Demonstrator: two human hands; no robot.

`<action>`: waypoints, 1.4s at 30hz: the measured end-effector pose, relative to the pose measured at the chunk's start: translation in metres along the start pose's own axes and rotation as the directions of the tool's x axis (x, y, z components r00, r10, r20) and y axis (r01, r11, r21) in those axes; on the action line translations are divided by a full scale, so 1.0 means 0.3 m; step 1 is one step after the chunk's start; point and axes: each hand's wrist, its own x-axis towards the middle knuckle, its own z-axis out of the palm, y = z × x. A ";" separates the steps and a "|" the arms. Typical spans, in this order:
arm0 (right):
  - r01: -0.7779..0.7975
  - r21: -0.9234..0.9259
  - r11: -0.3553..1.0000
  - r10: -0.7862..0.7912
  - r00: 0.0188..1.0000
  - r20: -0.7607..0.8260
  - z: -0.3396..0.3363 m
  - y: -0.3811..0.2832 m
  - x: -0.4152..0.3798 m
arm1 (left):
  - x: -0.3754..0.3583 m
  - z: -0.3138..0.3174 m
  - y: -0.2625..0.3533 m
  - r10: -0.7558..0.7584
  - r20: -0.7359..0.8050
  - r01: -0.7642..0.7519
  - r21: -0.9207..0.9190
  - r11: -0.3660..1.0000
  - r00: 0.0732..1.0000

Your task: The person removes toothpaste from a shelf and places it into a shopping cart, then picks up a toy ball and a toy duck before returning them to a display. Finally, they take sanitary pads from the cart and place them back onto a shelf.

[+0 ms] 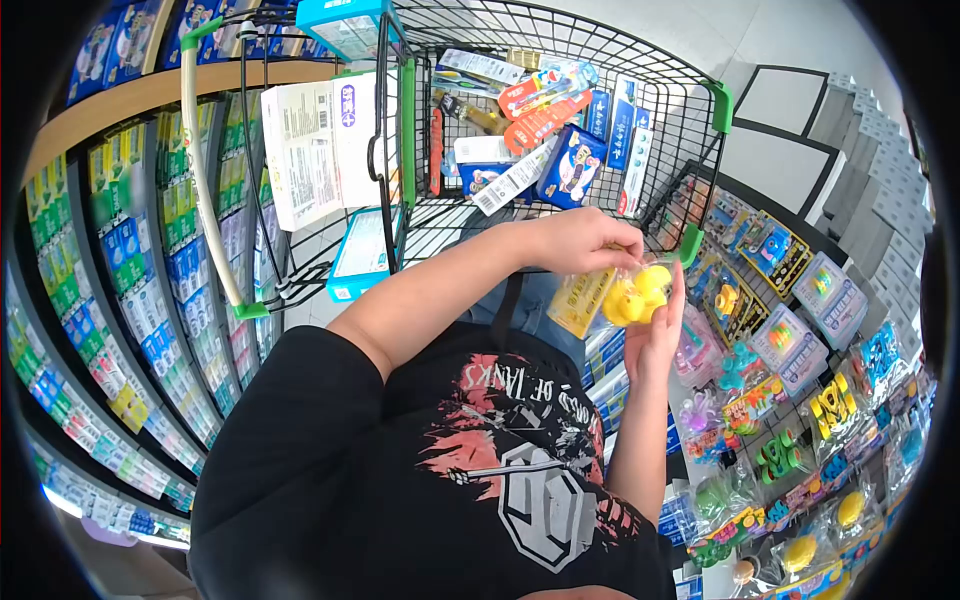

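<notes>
Between my two hands is a clear pack of yellow toy ducks (637, 296) with a yellow printed card (580, 302) at its left side. My left hand (585, 241) reaches across from the left, its fingers closed at the upper edge of the pack. From below, my right hand (655, 345) cups the pack's right side, thumb and fingers around it. Just beyond my hands stands a black wire shopping cart (560, 40) with green corners. Inside it lie a dark blue packet (572, 167), orange-backed toothbrush packs (545, 122) and a bottle of yellowish liquid (474, 114).
A white box with purple print (320, 150) and a teal box (362, 256) sit at the cart's handle end. Shelves of hanging packets (130, 260) line the left. To the right hang many toys in packs, including a green toy (778, 455). Grey-white boxes (900, 190) are stacked behind.
</notes>
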 end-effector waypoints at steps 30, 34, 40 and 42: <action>-0.237 0.235 0.943 0.281 0.944 -0.175 -0.203 0.218 -0.106 | -0.007 -0.506 -1.122 -0.545 -0.738 0.903 0.420 0.091 0.398; -0.244 0.277 0.929 0.303 0.932 -0.199 -0.218 0.231 -0.108 | 0.005 -0.502 -1.107 -0.584 -0.737 0.935 0.333 0.126 0.341; -0.235 0.299 0.925 0.299 0.935 -0.190 -0.223 0.241 -0.114 | -0.005 -0.474 -1.195 -0.541 -0.784 0.952 0.250 0.174 0.305; -0.241 0.300 0.923 0.306 0.932 -0.192 -0.229 0.248 -0.117 | -0.005 -0.473 -1.225 -0.494 -0.813 0.950 0.237 0.203 0.308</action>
